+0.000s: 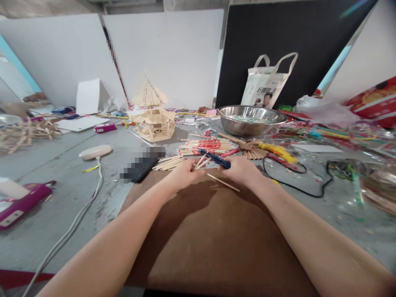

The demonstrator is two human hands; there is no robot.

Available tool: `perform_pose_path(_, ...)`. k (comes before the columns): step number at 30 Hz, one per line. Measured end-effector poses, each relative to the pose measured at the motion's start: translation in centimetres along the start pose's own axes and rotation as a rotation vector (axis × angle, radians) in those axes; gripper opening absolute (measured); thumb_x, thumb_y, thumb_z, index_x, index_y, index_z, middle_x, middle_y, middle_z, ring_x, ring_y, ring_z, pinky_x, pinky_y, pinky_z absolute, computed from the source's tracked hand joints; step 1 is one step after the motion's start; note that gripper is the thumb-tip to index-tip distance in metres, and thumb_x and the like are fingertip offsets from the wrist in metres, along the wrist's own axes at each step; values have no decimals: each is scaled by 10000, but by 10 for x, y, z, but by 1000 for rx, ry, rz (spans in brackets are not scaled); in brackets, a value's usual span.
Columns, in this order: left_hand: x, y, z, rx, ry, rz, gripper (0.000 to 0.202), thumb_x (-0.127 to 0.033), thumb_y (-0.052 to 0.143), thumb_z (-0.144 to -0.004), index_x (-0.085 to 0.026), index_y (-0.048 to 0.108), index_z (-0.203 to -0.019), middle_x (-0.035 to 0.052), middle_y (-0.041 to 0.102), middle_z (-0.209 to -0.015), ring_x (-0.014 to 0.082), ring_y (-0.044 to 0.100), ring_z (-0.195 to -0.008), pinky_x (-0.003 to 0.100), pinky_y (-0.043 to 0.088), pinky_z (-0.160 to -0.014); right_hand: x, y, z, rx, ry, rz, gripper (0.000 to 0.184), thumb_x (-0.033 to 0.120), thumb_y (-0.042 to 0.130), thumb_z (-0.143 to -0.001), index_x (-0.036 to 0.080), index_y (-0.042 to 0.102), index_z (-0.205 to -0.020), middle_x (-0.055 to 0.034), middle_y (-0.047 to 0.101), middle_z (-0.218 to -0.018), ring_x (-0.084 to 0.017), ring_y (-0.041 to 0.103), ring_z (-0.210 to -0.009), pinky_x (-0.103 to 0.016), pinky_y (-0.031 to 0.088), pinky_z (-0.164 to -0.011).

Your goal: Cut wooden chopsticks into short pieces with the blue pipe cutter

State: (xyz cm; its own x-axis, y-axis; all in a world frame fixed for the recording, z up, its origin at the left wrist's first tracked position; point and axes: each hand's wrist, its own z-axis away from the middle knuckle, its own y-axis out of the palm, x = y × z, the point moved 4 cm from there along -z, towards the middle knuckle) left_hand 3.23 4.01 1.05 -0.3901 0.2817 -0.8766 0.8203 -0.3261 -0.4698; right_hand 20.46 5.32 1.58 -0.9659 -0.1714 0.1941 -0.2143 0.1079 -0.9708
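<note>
My left hand (pixel 185 175) is closed on a couple of short pale wooden sticks (pixel 201 162), which poke out past the fingertips. Close beside it, my right hand (pixel 241 168) grips a slim dark blue hand tool (pixel 215 158); its exact kind is not clear. The tool's far end reaches left, just behind the held sticks. Below the two hands, a single loose wooden stick (pixel 223 182) shows against the brown board (pixel 210 247). A pile of bare sticks (pixel 168 163) lies just left of my left hand, and chopsticks in red-printed wrappers (pixel 206 146) lie behind both hands.
A stick-built pavilion model (pixel 154 123) stands at the back, near a steel basin (pixel 252 119). To the right are a yellow glue gun (pixel 278 152) with a black cord and a folding fan (pixel 249 149). A phone (pixel 142 166) and purple power strip (pixel 24 204) lie left.
</note>
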Motion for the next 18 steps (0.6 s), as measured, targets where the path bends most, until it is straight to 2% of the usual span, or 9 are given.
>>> perform_pose_path(1,-1,-1,0,-107,30,-123,225,-289,528,-662,-159,527,-846,-27,456,-571,77,391,-483,187,284,-482,0,0,0,-4,11,4,308,456,427,-664,248,619,-787,-30,625,-708,-165,541,-617,-225,298,-475)
perform_pose_path(3,-1,-1,0,-243,66,-292,186,-296,509,-677,-171,533,-812,-4,483,-596,110,421,-539,199,277,-509,0,-2,1,-13,33,8,311,453,433,-663,247,619,-803,-35,628,-721,-170,549,-635,-227,304,-480)
perform_pose_path(6,1,-2,3,-319,102,-386,190,-318,392,-755,-185,527,-739,3,463,-559,124,419,-538,206,262,-521,-1,-5,2,-25,80,7,323,462,427,-664,249,614,-819,-39,629,-741,-184,557,-661,-235,320,-493)
perform_pose_path(9,5,-4,3,-368,108,-387,255,-336,351,-776,-177,496,-638,-6,428,-521,111,392,-505,201,243,-508,-2,-6,3,-39,124,18,353,483,397,-674,247,606,-833,-50,624,-746,-204,560,-678,-253,336,-510)
perform_pose_path(11,10,-3,2,-377,76,-302,268,-347,352,-774,-170,486,-626,-15,424,-511,97,380,-481,195,238,-491,-2,-6,3,-57,138,33,371,495,388,-677,248,596,-860,-54,621,-751,-212,560,-687,-262,344,-521)
perform_pose_path(14,17,1,-2,-370,40,-63,265,-364,358,-770,-160,501,-680,-35,405,-505,67,344,-437,181,235,-463,0,-4,4,-97,144,51,382,502,390,-677,255,575,-902,-52,619,-752,-218,559,-691,-268,344,-525)
perform_pose_path(18,16,4,-3,-382,25,237,262,-389,412,-743,-147,510,-729,-71,271,-463,36,215,-396,169,186,-422,3,-4,6,-132,125,40,364,474,396,-692,253,554,-934,-45,622,-763,-212,563,-703,-261,338,-530)
